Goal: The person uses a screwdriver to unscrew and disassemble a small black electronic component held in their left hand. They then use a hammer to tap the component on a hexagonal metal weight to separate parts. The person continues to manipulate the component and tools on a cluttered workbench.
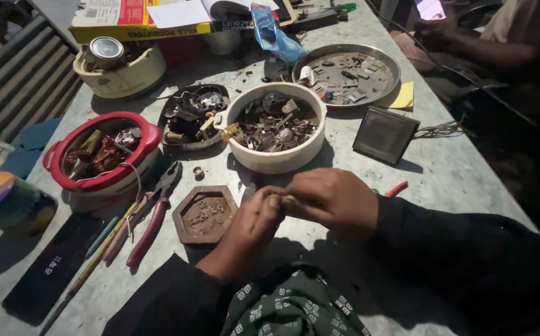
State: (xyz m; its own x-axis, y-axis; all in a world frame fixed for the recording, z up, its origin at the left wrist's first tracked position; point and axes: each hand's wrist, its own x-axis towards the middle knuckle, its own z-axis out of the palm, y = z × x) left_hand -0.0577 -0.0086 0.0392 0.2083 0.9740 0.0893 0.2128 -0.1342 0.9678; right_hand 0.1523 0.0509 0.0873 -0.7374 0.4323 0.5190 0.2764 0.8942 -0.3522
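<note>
My left hand (248, 227) and my right hand (332, 200) meet over the grey table (450, 168) near its front edge. Their fingertips pinch together on a small metal part (269, 195), which is mostly hidden by the fingers. Just beyond the hands stands a white bowl (277, 160) full of small metal scraps. A brown hexagonal iron weight (204, 214) lies just left of my left hand. Red-handled pliers (153, 221) lie further left.
A red-rimmed pot (103, 150) of parts, a dark dish (190, 116), a steel plate (347, 74) and a cream tub (119, 67) stand behind. A small dark square box (384, 134) sits at right. Another person (469, 37) sits at the far right.
</note>
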